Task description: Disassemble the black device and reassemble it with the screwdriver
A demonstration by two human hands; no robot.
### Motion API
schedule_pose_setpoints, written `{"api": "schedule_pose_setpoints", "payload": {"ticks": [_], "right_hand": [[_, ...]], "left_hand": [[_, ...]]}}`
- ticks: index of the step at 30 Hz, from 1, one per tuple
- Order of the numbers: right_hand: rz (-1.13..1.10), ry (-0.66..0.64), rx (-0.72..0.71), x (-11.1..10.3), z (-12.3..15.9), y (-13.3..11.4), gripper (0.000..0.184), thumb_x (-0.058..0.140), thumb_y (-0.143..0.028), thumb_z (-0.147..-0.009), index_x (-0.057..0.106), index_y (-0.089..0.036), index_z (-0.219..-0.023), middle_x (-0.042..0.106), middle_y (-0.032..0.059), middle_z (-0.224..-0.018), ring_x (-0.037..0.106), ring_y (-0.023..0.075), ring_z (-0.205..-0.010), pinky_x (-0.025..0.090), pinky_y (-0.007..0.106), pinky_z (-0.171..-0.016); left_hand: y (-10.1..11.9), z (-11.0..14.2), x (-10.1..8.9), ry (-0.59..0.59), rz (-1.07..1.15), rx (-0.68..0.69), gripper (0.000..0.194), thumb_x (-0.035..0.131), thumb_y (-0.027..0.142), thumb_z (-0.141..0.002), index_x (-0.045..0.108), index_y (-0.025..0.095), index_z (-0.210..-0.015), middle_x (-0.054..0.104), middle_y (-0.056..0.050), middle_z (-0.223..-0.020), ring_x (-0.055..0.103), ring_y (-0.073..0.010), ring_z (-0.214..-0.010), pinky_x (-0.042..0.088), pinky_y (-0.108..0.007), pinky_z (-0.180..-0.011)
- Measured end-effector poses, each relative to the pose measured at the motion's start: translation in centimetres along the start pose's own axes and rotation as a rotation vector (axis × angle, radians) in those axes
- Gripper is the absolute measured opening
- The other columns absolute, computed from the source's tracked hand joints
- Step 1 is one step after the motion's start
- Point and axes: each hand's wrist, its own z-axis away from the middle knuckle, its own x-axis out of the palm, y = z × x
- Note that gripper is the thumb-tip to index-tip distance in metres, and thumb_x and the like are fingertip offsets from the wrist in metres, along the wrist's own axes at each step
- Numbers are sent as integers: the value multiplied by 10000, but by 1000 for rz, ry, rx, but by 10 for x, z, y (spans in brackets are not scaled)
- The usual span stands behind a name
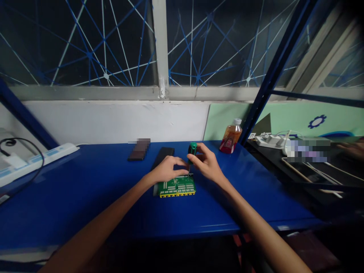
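Note:
My right hand [209, 162] is closed around the green and black handle of a screwdriver [192, 151]. The screwdriver stands nearly upright, its thin shaft reaching down to the far right corner of a green circuit board [178, 185]. Yellow connectors [178, 195] line the board's near edge. At the board's far edge is my left hand [167, 169], its thumb along that edge and its fingers beyond, with the fingertips close to the shaft. The screwdriver's tip and any screw under it are too small to make out.
A dark, flat slab [164, 153] lies behind the board on the blue table [113, 201]. Further back are a phone [139, 151] and a drink bottle [231, 136]. A white power strip [36, 161] runs along the left. Cables and another person's hand [354, 148] are on the dark table at right.

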Motion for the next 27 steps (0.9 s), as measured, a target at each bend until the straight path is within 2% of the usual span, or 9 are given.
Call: {"api": "schedule_pose_setpoints", "payload": {"ticks": [2,5,11,17,19,23,27], "right_hand": [[-78,-10,22,2,0,2,314,622,-448,-835,517,-240,-1045,567,-4,-895,501,73,-481,395,224,-417],[-118,-16,34,4,1,4,339,633,-448,-825,523,-241,-1070,569,1,-913,498,65,-462,400,215,-389],[-205,-20,93,1,0,5,389,618,-457,-833,504,-245,-1139,572,-14,-854,488,62,-383,380,217,-322],[-154,25,92,3,2,5,386,666,-453,-797,550,-225,-1087,605,15,-918,512,68,-425,410,234,-373],[-124,12,85,4,4,6,344,701,-435,-772,578,-212,-1004,605,-8,-810,501,77,-437,397,235,-391],[-109,-26,121,2,5,5,257,713,-404,-770,584,-193,-840,504,-68,-502,475,99,-411,351,227,-399],[-167,-37,156,-2,4,-1,259,717,-371,-769,597,-179,-893,527,-70,-465,486,101,-387,357,220,-389]], "left_hand": [[-1,-2,-3,-16,-24,24,182,670,283,-822,751,202,-963,729,-61,-1043,663,-215,-961,479,-337,-899],[-3,-4,-1,-20,-10,24,169,639,266,-843,756,207,-951,745,-48,-978,674,-202,-921,488,-315,-863],[-9,-4,9,90,-3,6,155,644,286,-848,764,199,-892,743,-49,-904,675,-183,-838,490,-294,-814],[-8,-2,15,168,15,48,132,659,272,-848,764,198,-878,745,-37,-884,676,-173,-830,490,-291,-809],[-5,-2,17,194,27,51,122,672,263,-840,763,204,-897,751,-32,-909,680,-179,-859,492,-288,-820],[1,-1,20,211,11,78,131,658,251,-854,757,198,-921,747,-38,-957,676,-185,-905,491,-282,-829],[4,2,20,179,-15,123,183,572,176,-892,745,189,-952,737,-43,-998,668,-184,-952,479,-290,-878]]}}
